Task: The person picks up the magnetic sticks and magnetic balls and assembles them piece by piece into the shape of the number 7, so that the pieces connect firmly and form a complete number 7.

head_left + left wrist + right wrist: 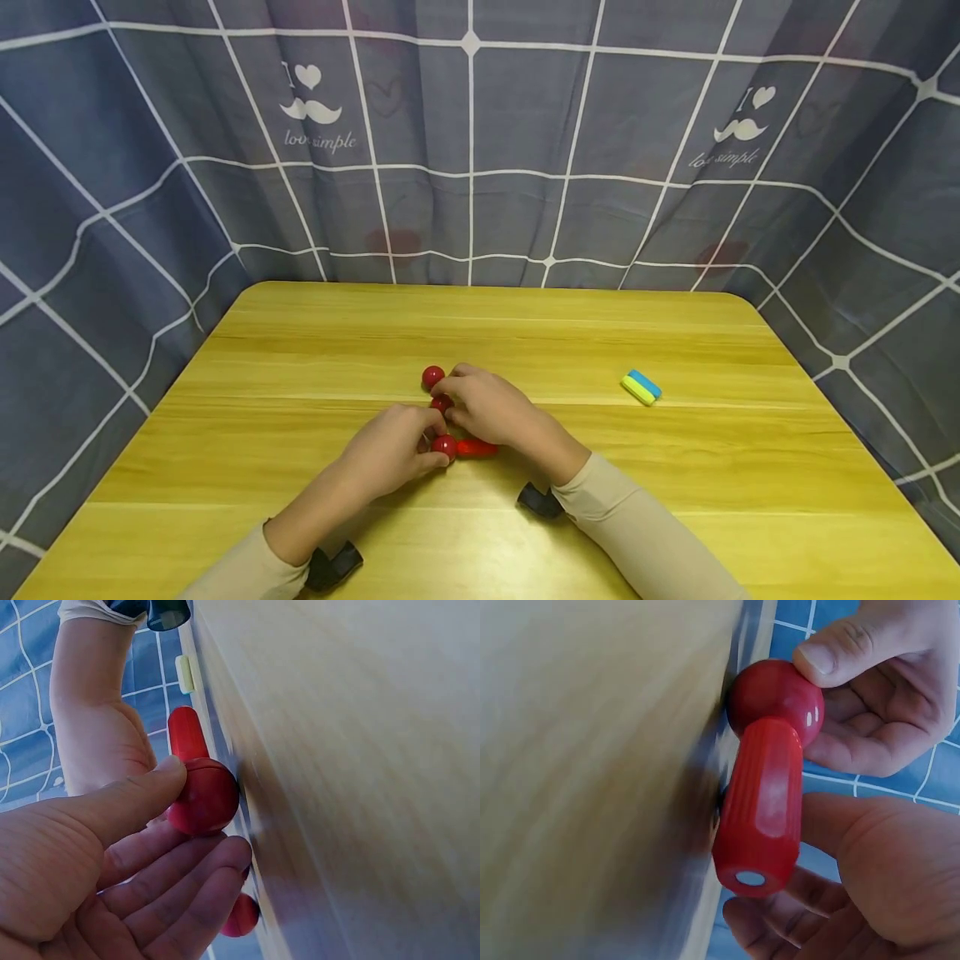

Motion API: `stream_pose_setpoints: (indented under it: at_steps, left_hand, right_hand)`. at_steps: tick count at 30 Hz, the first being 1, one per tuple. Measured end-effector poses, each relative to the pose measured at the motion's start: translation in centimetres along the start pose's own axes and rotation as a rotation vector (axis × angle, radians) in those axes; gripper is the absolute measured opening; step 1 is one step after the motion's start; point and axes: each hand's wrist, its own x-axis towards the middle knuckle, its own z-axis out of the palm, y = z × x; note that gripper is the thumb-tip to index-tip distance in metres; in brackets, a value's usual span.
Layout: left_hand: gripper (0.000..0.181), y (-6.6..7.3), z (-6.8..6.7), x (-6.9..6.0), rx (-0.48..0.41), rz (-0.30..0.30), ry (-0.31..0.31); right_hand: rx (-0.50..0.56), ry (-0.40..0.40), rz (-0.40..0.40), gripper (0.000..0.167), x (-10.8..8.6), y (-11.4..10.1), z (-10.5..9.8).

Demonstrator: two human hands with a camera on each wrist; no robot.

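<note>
Three red balls stand on the table in a short row. My left hand (390,450) pinches the nearest red ball (204,796) between thumb and fingers. A ribbed red rod (759,810) with a silvery disc in its end touches that ball and points right. My right hand (491,407) is just beyond the rod, its thumb and forefinger round the middle red ball (442,405), which is partly hidden. The farthest red ball (432,377) sits beside the right fingertips.
A yellow rod (637,390) and a blue rod (646,382) lie side by side at the right of the wooden table (300,350). A dark checked curtain (510,125) hangs behind and along both sides. Black wrist devices (540,502) sit under the cuffs.
</note>
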Motion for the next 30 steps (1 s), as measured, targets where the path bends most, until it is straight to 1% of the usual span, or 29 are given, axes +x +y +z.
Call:
stream_pose_setpoints:
  at_steps: [5, 10, 14, 17, 20, 22, 26, 30]
  left_hand:
    - [0.019, 0.0, 0.1, 0.0, -0.001, 0.01, 0.005]
    - [0.02, 0.0, 0.2, 0.0, -0.002, 0.007, 0.009]
    - [0.02, 0.0, 0.2, -0.1, -0.003, 0.007, 0.012]
    - [0.02, -0.1, 0.1, -0.1, 0.0, 0.007, 0.013]
    - [0.019, -0.1, 0.1, -0.1, 0.006, 0.011, 0.014]
    - [0.019, -0.1, 0.1, -0.1, 0.011, 0.013, 0.016]
    - [0.019, -0.1, 0.2, -0.1, 0.011, 0.006, 0.026]
    - [0.019, -0.1, 0.2, -0.1, 0.011, -0.002, 0.035]
  right_hand:
    - [0.036, -0.012, -0.011, 0.028, 0.0, 0.0, 0.1]
    - [0.089, -0.039, -0.02, 0.026, 0.1, -0.2, 0.3]
    - [0.081, -0.035, -0.036, 0.023, 0.0, -0.2, 0.4]
    - [0.077, -0.031, -0.035, 0.025, -0.2, -0.1, 0.3]
    - [0.076, -0.034, -0.009, 0.032, -0.4, 0.2, 0.2]
    - [0.081, -0.036, 0.021, 0.033, -0.6, 0.5, 0.0]
    - [0.086, -0.047, 0.075, 0.029, -0.9, 1.0, -0.3]
    - [0.086, -0.049, 0.093, 0.026, -1.4, 1.3, -0.6]
